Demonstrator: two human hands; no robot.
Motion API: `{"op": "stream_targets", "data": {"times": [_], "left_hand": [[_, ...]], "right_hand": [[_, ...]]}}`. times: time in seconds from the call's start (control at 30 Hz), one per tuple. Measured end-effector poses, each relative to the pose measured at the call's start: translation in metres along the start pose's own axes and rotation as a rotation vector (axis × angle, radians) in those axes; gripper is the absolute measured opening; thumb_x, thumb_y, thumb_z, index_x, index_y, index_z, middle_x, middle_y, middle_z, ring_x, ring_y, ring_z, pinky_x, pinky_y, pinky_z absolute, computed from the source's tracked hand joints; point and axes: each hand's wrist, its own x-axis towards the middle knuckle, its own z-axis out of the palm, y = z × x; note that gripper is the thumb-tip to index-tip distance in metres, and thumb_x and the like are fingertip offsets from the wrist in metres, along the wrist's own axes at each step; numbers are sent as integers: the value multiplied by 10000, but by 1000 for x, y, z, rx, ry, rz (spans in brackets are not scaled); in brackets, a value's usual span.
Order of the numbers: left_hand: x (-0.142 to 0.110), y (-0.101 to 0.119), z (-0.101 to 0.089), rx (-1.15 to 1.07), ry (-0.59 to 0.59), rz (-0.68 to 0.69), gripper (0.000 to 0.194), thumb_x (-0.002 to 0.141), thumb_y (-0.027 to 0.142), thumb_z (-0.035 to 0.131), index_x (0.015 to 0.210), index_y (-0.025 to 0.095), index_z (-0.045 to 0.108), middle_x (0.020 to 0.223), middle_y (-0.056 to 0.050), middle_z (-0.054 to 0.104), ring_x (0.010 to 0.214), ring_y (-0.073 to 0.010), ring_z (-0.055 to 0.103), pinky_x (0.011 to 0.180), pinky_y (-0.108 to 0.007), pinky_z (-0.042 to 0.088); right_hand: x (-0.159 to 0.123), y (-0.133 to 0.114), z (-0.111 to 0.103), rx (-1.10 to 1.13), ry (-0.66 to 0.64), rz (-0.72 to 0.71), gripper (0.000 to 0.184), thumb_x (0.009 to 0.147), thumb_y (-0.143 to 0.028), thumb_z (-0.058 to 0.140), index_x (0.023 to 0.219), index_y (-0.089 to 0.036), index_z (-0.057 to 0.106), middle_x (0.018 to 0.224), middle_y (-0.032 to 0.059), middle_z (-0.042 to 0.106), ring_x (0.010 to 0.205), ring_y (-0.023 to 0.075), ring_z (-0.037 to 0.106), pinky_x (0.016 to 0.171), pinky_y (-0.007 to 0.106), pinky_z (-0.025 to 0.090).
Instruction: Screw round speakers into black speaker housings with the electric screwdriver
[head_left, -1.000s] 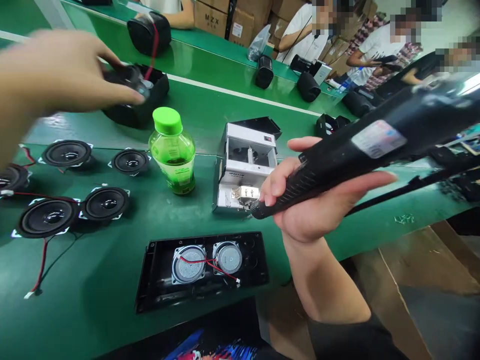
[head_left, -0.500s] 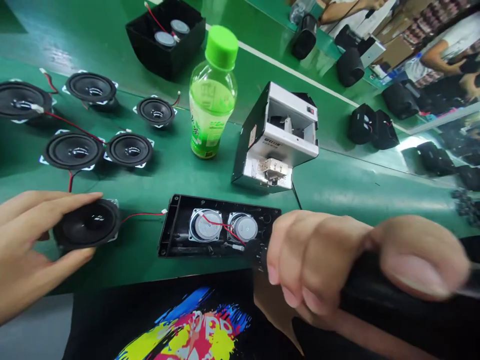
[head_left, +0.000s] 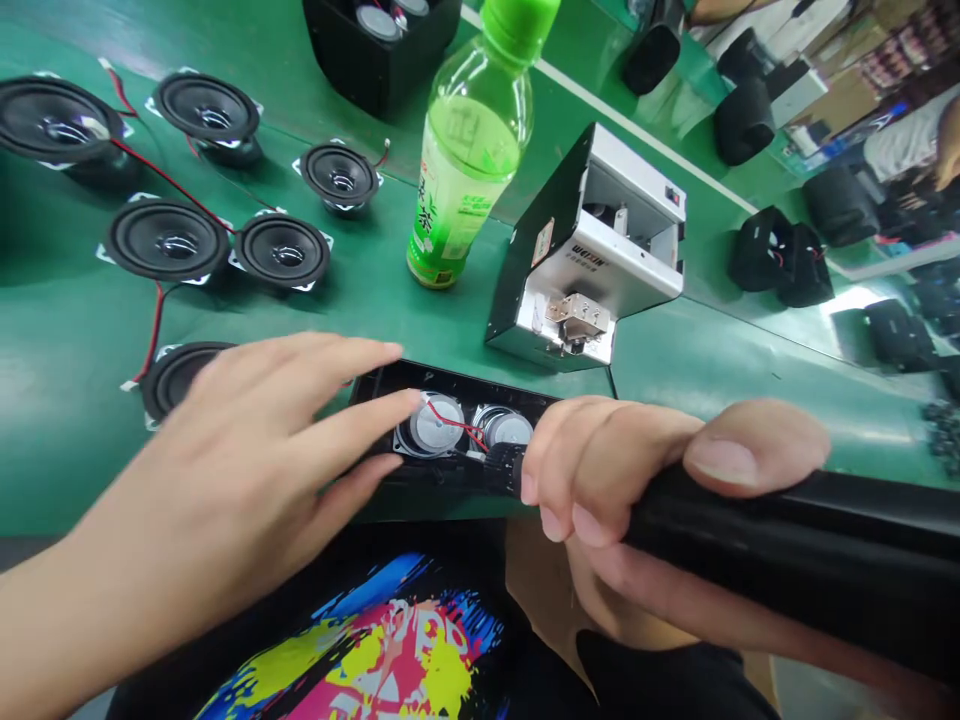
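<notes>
My left hand lies with fingers stretched out over the left end of a black speaker panel, its fingertips touching the panel beside a round silver driver. A second silver driver sits next to it, with red wire across both. My right hand is wrapped round a black electric screwdriver, whose tip end rests at the panel's front edge. A loose black speaker lies partly hidden behind my left hand.
Several black speaker cones with red wires lie at the left of the green bench. A green bottle and a silver screw feeder box stand behind the panel. Black speaker housings sit on the far belt.
My left hand let go of the loose speaker at the left and moved right onto the panel. My right hand brought the screwdriver closer to the panel. The view has tilted down.
</notes>
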Motion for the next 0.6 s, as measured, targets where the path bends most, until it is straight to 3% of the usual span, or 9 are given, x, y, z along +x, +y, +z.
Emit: {"op": "stream_targets", "data": {"times": [0.07,0.17,0.3,0.47,0.6], "left_hand": [[26,6,8,-9,22,125,386,1247,412,649,1553,401,885,1870,-49,747,1739,-430,689,1454,-710,568],[47,5,14,-38,-61,109,415,1174,440,739,1549,374,902,1887,-86,729,1754,-481,674,1467,-764,573],[50,1,14,-68,-147,73,397,1172,478,702,1470,356,934,1857,-80,745,1694,-466,707,1471,-754,584],[51,1,16,-87,-144,99,442,1208,503,587,1407,336,945,1825,-90,761,1654,-453,726,1422,-713,636],[53,1,18,-81,-165,66,440,1196,512,608,1418,351,951,1839,-73,753,1673,-451,706,1465,-710,603]], "right_hand": [[-8,1,-7,-14,-4,-5,495,946,-704,1122,1263,-423,866,899,25,835,833,340,894,662,484,777],[-27,6,-17,-39,-27,-53,365,1004,-541,1128,1239,-435,869,876,-3,838,791,317,890,710,494,804],[-49,19,-12,-17,9,-213,252,1144,-334,1022,1283,-494,886,806,-70,801,700,225,834,775,443,795],[-49,25,-1,-13,45,-252,280,1188,-307,962,1390,-495,916,810,-76,759,707,196,803,772,409,772],[-50,25,-3,-59,-93,-301,186,1253,-296,850,1371,-434,889,838,-68,790,712,176,818,837,402,801]]}}
